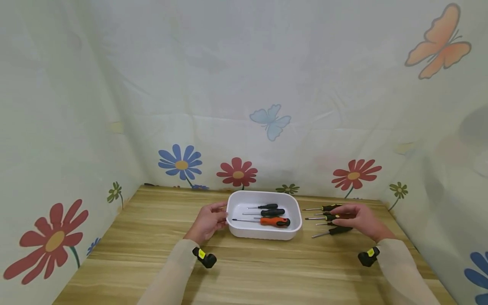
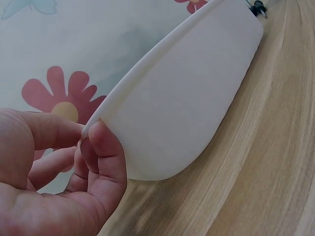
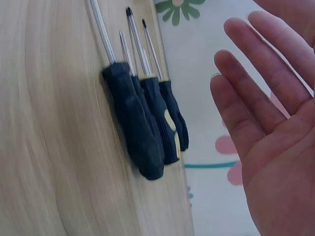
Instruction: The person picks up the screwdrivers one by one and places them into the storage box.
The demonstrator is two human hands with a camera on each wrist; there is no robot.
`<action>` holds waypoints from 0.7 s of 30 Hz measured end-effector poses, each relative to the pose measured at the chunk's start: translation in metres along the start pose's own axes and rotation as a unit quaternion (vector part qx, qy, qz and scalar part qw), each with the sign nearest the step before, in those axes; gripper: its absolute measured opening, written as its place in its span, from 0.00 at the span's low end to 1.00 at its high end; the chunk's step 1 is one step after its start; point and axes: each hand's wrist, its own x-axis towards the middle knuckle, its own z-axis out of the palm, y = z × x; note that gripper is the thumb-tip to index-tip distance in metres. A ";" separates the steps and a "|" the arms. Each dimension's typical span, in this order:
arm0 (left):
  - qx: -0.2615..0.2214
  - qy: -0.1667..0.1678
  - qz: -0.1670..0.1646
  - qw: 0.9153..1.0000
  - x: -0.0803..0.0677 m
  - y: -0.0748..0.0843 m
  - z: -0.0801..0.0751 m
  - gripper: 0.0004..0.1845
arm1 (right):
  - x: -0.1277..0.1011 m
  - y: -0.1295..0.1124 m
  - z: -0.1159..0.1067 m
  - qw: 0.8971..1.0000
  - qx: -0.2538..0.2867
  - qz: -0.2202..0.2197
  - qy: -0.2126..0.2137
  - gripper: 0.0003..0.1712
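A white plastic tub (image 1: 259, 233) holds an orange-and-black screwdriver (image 1: 270, 222) and black-handled screwdrivers (image 1: 273, 212). At the tub's left end my left hand (image 1: 207, 221) pinches the rim between thumb and fingers; the left wrist view shows this grip close up. My right hand (image 1: 361, 219) hovers over a group of screwdrivers to the right of the tub, its fingers extended and holding nothing. In the right wrist view, a large black screwdriver (image 3: 132, 120) lies nearest the camera, beside a black-and-yellow one (image 3: 162, 120) and others. In the head view the hand covers part of their handles.
A wood-grain table (image 1: 267, 271) carries everything. Fabric walls (image 1: 198, 76) printed with flowers and butterflies rise behind it and at both sides. A small dark object (image 1: 149, 184) lies at the table's back left corner.
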 end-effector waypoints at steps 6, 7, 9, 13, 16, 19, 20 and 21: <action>0.006 0.002 -0.004 1.000 -0.001 0.003 -0.001 0.25 | -0.003 0.008 -0.009 1.000 0.000 -0.001 0.003 0.23; 0.006 0.002 -0.004 1.000 -0.002 0.003 -0.001 0.25 | -0.003 0.010 -0.011 1.000 -0.002 0.000 0.005 0.23; 0.003 -0.001 -0.002 1.000 -0.002 0.003 0.000 0.25 | -0.004 0.017 -0.013 1.000 -0.009 0.001 0.010 0.21; -0.010 -0.004 0.004 1.000 -0.001 0.003 0.001 0.25 | -0.006 0.031 -0.016 0.999 -0.027 0.013 0.029 0.20; -0.015 -0.003 0.004 1.000 0.000 0.002 0.001 0.25 | -0.009 0.039 -0.017 0.998 -0.042 0.029 0.041 0.21; -0.015 -0.001 0.001 1.000 -0.001 0.001 0.001 0.25 | -0.013 0.045 -0.017 0.997 -0.042 0.049 0.044 0.21; -0.015 -0.001 0.000 1.000 -0.001 0.001 0.002 0.25 | -0.014 0.048 -0.017 0.997 -0.038 0.057 0.044 0.22; -0.015 0.000 0.000 1.000 -0.001 0.001 0.002 0.25 | -0.014 0.050 -0.018 0.997 -0.033 0.060 0.044 0.22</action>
